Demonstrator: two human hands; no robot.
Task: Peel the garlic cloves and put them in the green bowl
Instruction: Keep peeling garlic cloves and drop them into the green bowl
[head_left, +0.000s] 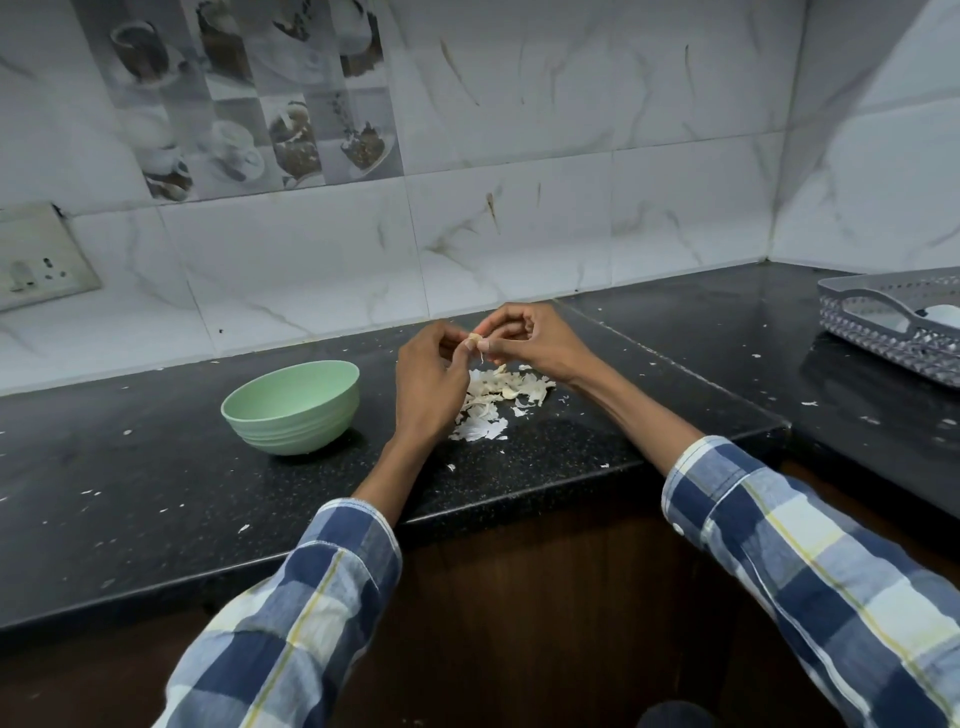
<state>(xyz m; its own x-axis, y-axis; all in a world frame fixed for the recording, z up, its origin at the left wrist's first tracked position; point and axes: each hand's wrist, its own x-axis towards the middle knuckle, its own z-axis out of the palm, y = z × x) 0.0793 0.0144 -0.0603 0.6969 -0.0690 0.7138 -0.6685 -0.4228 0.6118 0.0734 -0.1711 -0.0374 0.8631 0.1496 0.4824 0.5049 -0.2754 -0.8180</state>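
Note:
A small garlic clove is pinched between the fingertips of my left hand and my right hand, held above the black counter. A thin strip of skin hangs from the clove. Under my hands lies a pile of white garlic skins and cloves. The green bowl stands on the counter to the left of my left hand; its inside is hidden from this angle.
A grey plastic basket holding something white sits at the far right of the black counter. Bits of skin are scattered over the counter. A wall socket is at the left on the tiled wall.

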